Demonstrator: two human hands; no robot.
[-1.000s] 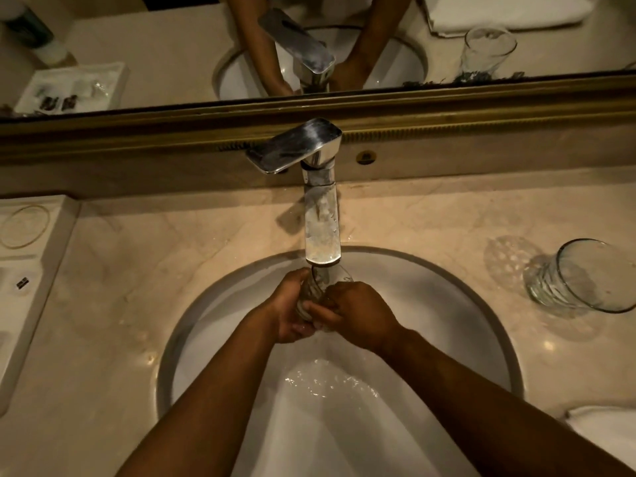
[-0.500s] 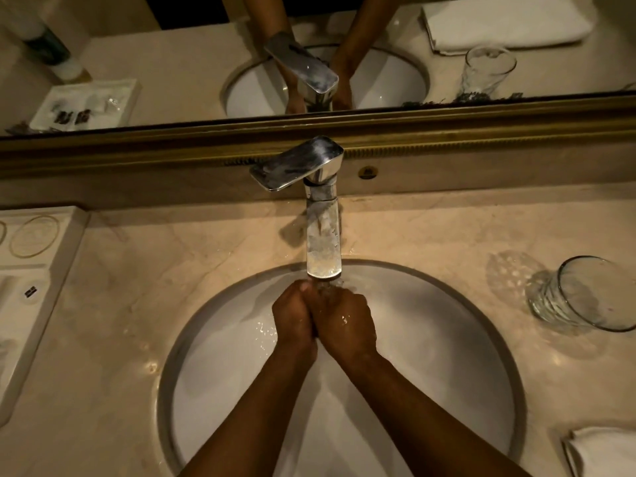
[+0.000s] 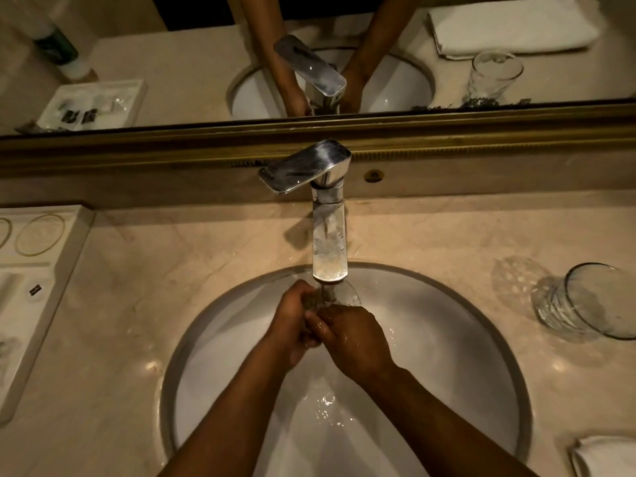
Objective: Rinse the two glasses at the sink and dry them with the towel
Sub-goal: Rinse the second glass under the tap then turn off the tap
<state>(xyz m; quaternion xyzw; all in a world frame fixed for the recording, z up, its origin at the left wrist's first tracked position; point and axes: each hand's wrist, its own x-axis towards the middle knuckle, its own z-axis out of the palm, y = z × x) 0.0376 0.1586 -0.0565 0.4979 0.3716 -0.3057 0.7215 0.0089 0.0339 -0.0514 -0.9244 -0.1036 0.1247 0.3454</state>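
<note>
Glass (image 3: 339,295) peeks out again from hands that hid it half a second back. Left hand (image 3: 292,325) and right hand (image 3: 354,339) both curl round it beneath the tap (image 3: 329,249), catching the stream; second glass (image 3: 585,301) waits on the counter (image 3: 137,304).

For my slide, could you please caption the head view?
Both hands rinse a glass under the tap.

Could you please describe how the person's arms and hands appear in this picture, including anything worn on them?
Both forearms are bare up to the picture's lower edge: no sleeves, watch, bracelet or rings show. The left hand and the right hand are ungloved, and the right one glistens wet on its back. The dim light hides finer detail.
</note>
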